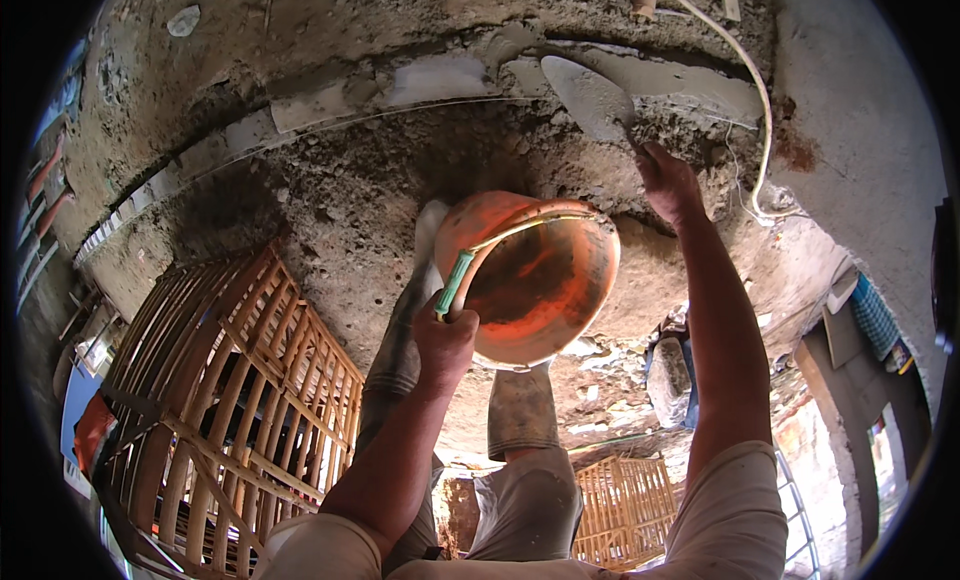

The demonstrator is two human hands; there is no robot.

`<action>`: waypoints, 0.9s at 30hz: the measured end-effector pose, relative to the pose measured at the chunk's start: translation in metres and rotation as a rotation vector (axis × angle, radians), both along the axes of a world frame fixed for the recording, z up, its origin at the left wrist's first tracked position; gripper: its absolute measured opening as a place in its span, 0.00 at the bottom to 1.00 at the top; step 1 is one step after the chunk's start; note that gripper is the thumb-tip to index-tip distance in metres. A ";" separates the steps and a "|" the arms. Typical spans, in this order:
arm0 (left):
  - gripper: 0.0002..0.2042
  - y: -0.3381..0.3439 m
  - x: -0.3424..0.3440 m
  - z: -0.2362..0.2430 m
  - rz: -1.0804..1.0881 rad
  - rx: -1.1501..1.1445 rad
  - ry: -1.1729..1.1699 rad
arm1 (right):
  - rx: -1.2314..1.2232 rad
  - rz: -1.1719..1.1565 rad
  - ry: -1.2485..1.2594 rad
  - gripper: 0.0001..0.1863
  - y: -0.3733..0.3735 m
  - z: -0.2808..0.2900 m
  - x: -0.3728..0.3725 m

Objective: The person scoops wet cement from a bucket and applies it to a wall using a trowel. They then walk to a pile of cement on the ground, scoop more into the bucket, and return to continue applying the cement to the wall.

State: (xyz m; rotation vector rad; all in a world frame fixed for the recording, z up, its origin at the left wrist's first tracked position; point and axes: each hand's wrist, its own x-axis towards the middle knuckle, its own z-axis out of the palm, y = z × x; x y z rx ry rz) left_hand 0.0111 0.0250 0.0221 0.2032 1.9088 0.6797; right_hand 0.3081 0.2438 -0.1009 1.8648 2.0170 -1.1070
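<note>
My left hand (445,338) grips the green-sleeved wire handle of an orange bucket (535,280), which hangs tilted with its mouth toward me. My right hand (668,183) is raised higher and holds a trowel (592,98), whose grey mortar-coated blade lies flat against a band of fresh grey mortar (440,80) on a rough concrete wall (330,190). My two legs in dusty trousers and boots (520,410) show below the bucket.
A large wooden slatted crate (230,400) stands at lower left, and a smaller one (625,505) sits at lower middle. A white cable (760,110) runs down the wall at upper right. Rubble and a grey sack (668,380) lie below.
</note>
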 end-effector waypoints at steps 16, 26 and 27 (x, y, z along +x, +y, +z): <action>0.07 0.002 0.000 -0.001 -0.025 0.014 0.031 | 0.122 -0.312 0.045 0.16 -0.046 -0.025 0.035; 0.06 0.005 0.005 -0.003 0.018 0.023 -0.042 | 0.029 0.053 0.052 0.14 -0.014 -0.022 -0.052; 0.05 0.005 0.003 -0.001 0.015 0.024 -0.026 | -0.021 -0.026 0.027 0.14 -0.016 -0.023 -0.052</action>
